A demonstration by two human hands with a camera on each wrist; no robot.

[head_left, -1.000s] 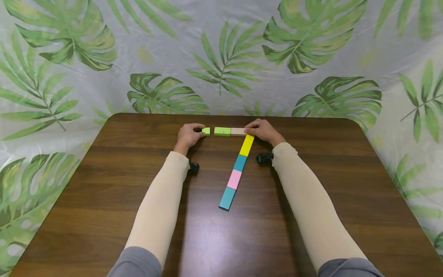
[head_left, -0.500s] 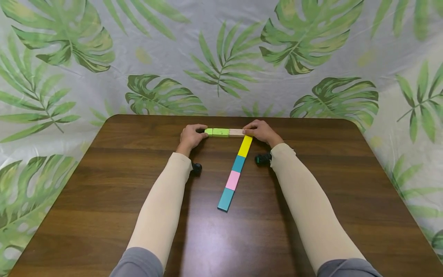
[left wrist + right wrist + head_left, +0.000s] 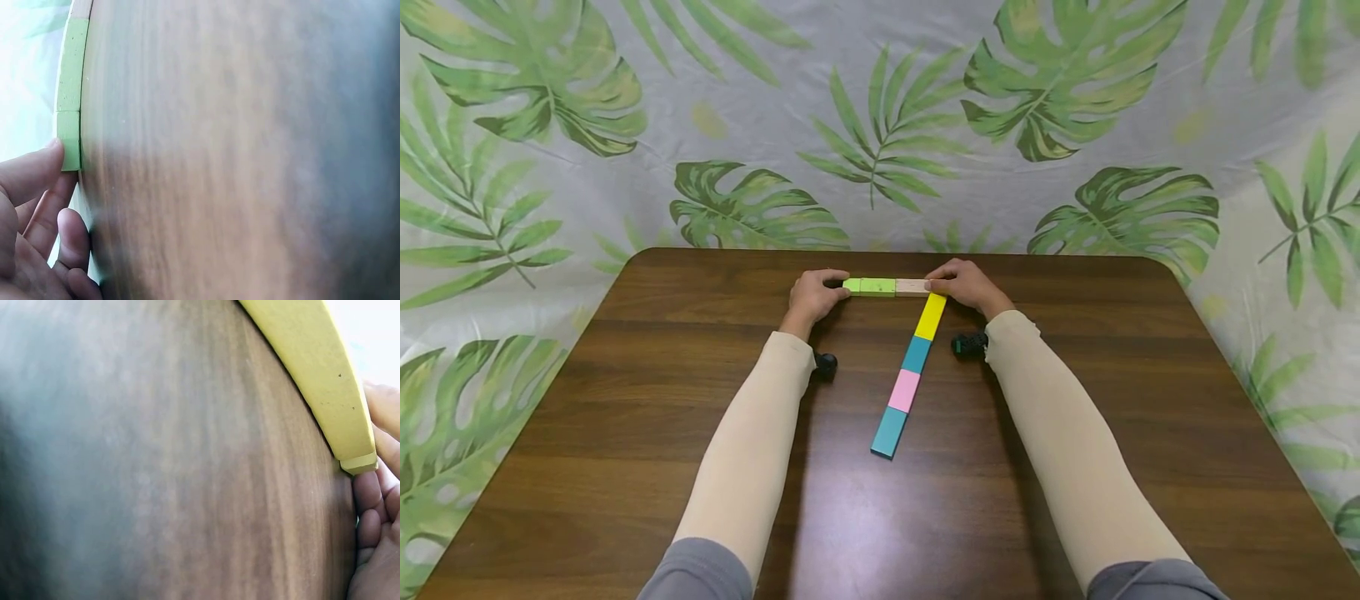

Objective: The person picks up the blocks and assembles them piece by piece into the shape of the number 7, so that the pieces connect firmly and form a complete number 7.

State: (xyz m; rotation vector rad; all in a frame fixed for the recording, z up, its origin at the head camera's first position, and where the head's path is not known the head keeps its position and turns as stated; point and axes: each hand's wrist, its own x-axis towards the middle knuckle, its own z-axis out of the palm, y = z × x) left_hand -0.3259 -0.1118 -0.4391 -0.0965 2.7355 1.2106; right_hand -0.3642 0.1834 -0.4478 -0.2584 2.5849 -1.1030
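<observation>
Near the far edge of the table, a row of flat blocks runs from left to right. My left hand (image 3: 812,296) pinches the light green block (image 3: 70,140) at the row's left end, thumb and finger on its opposite sides. It meets a second light green block (image 3: 877,287), followed by a plain wood block (image 3: 912,287). My right hand (image 3: 967,287) pinches the plain wood block's right end, its fingers hiding the corner. From there a yellow block (image 3: 931,317) slants toward me; in the right wrist view the yellow block's end lies right by my fingers (image 3: 367,490).
Below the yellow block the slanting line continues with a teal block (image 3: 917,354), a pink block (image 3: 904,391) and another teal block (image 3: 889,432). All lie flat on the brown wooden table (image 3: 700,400). A leaf-patterned curtain (image 3: 880,108) hangs behind the table.
My left hand has slid its light green block to the right, closing the gap to the second green one. The right hand stays at the corner.
</observation>
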